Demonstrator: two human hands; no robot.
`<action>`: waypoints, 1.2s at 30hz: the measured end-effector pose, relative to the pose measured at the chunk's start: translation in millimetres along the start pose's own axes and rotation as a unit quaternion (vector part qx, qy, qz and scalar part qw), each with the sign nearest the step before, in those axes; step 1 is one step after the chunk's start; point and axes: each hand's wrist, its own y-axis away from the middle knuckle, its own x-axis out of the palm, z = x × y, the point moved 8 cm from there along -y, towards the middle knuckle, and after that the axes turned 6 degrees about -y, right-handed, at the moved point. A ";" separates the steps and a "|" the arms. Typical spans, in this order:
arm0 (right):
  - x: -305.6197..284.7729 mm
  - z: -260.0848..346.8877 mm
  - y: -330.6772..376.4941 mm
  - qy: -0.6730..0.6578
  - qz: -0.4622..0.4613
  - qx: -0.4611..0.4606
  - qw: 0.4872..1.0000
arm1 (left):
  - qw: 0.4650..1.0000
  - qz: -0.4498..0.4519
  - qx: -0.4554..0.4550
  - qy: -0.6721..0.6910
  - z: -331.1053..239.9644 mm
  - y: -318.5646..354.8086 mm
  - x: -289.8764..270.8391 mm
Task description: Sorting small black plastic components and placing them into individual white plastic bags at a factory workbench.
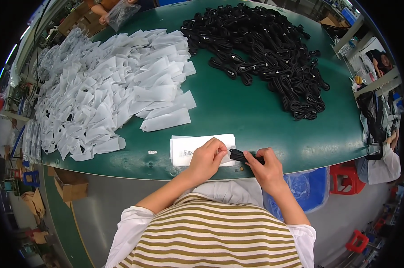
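My left hand (208, 157) pinches the open end of a white plastic bag on top of a small stack of such bags (188, 149) at the near edge of the green table (237, 111). My right hand (264, 166) grips a coiled black cable (241, 156) and holds its end at the mouth of that bag. A large heap of coiled black cables (264, 49) lies at the far right of the table. A wide spread of white bags, many with a cable inside (108, 85), covers the left side.
Cardboard boxes (70, 187) sit on the floor at the left. A blue bin lined with plastic (307, 187) and red stools (345, 176) stand at my right. Another person (385, 161) sits at the right edge; another person's hands with a clear bag (119, 13) show at the far side.
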 end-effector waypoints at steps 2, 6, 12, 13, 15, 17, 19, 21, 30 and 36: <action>1.0 2.7 -1.0 -0.002 0.013 -0.012 1.000 | 1.000 0.022 -0.005 0.021 -2.1 1.3 1.3; 14.6 -17.5 2.1 -0.215 0.072 0.157 0.961 | 0.986 -0.036 0.160 -0.032 -26.4 2.9 -9.5; 52.4 -28.6 26.6 -0.572 0.085 0.471 0.666 | 0.977 -0.017 0.209 -0.048 -46.4 2.2 -14.0; 50.1 -22.5 21.0 -0.576 0.075 0.457 0.674 | 0.976 -0.023 0.209 -0.055 -48.2 1.8 -15.5; 42.7 -19.9 9.9 -0.488 0.049 0.367 0.791 | 0.975 -0.031 0.210 -0.064 -51.2 0.9 -19.1; 21.6 -1.2 -7.8 -0.270 -0.008 0.157 0.950 | 0.984 -0.037 0.170 -0.048 -46.9 -2.9 -24.8; 20.0 1.9 -15.7 -0.265 -0.033 0.124 0.956 | 0.987 -0.043 0.150 -0.042 -46.4 -5.7 -30.8; 12.8 9.5 -25.3 -0.254 -0.082 0.061 0.962 | 0.988 -0.073 0.129 -0.030 -46.7 -8.6 -42.3; 14.8 32.0 -59.8 -0.389 -0.109 0.033 0.914 | 0.948 -0.053 -0.008 0.315 -27.5 -13.6 -61.1; 34.8 29.1 -71.7 -0.503 -0.110 0.084 0.853 | 0.944 0.014 -0.070 0.322 -28.7 -11.5 -58.2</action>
